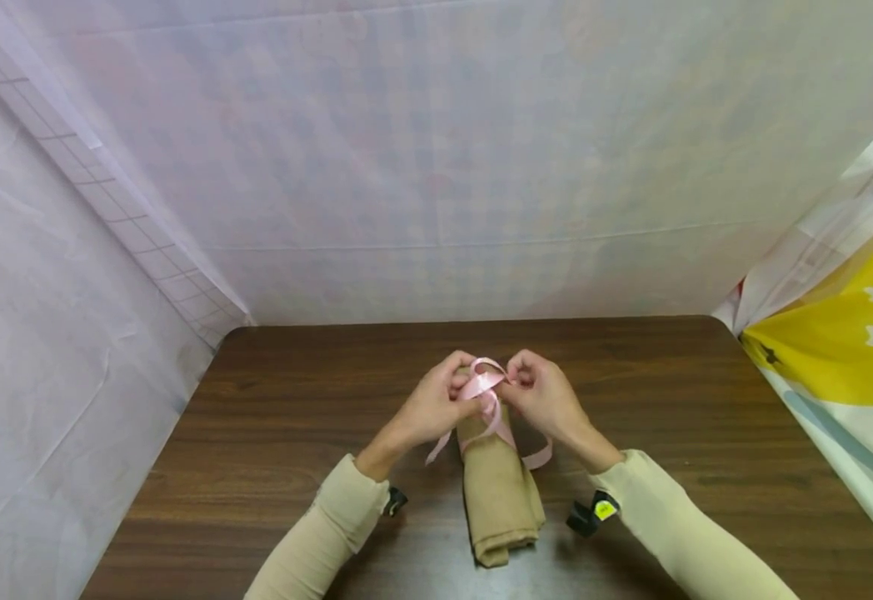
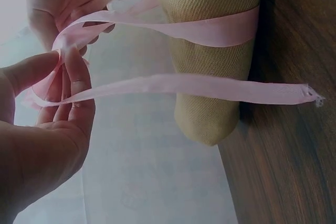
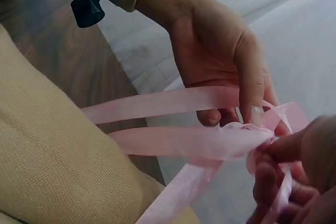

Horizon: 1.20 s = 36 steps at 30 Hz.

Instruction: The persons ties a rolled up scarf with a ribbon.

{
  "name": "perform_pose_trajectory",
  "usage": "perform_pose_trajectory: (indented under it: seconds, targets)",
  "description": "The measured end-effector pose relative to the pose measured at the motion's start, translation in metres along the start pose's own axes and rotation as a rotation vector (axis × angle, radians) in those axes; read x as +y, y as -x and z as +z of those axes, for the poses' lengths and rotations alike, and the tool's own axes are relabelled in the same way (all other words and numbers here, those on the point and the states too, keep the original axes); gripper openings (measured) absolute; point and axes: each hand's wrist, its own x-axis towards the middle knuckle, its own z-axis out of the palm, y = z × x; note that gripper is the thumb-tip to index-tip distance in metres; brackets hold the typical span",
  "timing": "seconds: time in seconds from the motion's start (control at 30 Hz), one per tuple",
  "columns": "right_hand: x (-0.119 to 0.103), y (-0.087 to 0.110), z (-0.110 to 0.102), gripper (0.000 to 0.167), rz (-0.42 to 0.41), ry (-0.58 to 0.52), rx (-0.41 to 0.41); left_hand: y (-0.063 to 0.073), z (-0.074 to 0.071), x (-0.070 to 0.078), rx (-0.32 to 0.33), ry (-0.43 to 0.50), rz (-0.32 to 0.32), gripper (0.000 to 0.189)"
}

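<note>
A rolled tan cloth [image 1: 502,500] lies lengthwise on the table, with a pink ribbon [image 1: 507,435] wrapped around it. Above the roll's far part, both hands hold the ribbon, which forms a loop between them. My left hand [image 1: 431,403] pinches the ribbon between thumb and fingers, plain in the left wrist view, where a frayed ribbon end [image 2: 304,94] hangs past the roll. Opposite it, my right hand [image 1: 549,400] pinches the ribbon near the crossing; in the right wrist view its fingertips [image 3: 273,153] meet the bunched ribbon. The exact crossing of the strands is partly hidden by fingers.
The dark brown wooden table [image 1: 294,392] extends on both sides of the roll. White sheeting [image 1: 436,167] hangs behind and at the left. A yellow and white patterned cloth [image 1: 849,342] hangs at the right edge. Black wrist mounts [image 1: 592,512] sit under the sleeves.
</note>
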Motion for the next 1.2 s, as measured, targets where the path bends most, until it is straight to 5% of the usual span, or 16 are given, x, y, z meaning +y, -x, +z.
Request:
perform_pose_trajectory:
  seconds: [0.17, 0.37, 0.7, 0.93, 1.2]
  targets:
    - [0.001, 0.001, -0.001, 0.009, -0.040, -0.123, -0.099, 0.000, -0.001, -0.001, 0.015, 0.071, -0.020, 0.037]
    - [0.004, 0.003, -0.008, 0.011, -0.001, -0.145, -0.216, -0.001, -0.001, -0.002, 0.017, 0.080, -0.038, 0.038]
    - [0.010, 0.010, -0.010, 0.025, 0.050, -0.222, -0.172, -0.002, -0.001, -0.004, 0.083, 0.062, -0.030, 0.032]
    - [0.010, 0.015, -0.010, 0.014, -0.090, -0.229, -0.292, 0.000, 0.001, 0.001, 0.131, -0.023, -0.055, 0.023]
    - [0.008, 0.015, -0.012, 0.024, -0.213, -0.242, -0.406, -0.002, 0.002, -0.002, 0.083, -0.020, -0.057, 0.020]
